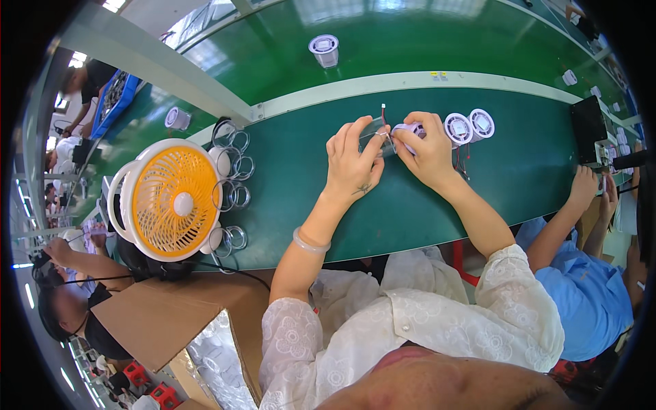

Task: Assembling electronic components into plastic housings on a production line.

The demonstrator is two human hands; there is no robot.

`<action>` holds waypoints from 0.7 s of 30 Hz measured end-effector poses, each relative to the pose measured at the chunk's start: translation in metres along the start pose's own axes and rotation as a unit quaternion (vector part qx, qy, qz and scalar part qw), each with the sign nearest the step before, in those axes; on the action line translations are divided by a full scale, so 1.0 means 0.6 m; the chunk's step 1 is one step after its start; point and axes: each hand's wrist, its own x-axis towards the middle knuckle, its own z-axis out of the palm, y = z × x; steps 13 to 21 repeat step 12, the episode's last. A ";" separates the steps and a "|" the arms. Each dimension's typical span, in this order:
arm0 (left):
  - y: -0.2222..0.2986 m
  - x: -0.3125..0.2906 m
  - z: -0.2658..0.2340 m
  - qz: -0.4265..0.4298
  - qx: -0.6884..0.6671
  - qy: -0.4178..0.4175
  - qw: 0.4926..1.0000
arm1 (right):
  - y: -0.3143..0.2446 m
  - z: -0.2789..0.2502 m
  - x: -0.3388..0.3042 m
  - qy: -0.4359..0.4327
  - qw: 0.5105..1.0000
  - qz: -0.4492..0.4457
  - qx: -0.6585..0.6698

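Note:
My left hand [352,157] is closed round a clear plastic cup-like piece [369,135], seen partly behind the fingers. A thin wire lead with a small white connector [383,106] sticks up beyond my fingertips. Close beside it, my right hand [428,150] is closed with its thumb and fingers pinched at a white round part [408,128], mostly hidden by the fingers. The two hands almost meet over the green table. Just right of my right hand stand two white round-topped units [458,128] with slotted rims, and red and dark wires [463,164] trail below them.
To the left stands an orange and white fan [181,201], with several metal rings [236,167] beside it. An open cardboard box [184,307] is near my left elbow. Another white unit [324,49] sits on the green surface beyond the frame rail [383,80]. A co-worker's hands [588,188] work at right.

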 end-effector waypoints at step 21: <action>-0.025 -0.015 0.009 -0.042 -0.103 -0.164 0.980 | 0.018 -0.008 0.003 -0.080 0.993 -0.086 0.033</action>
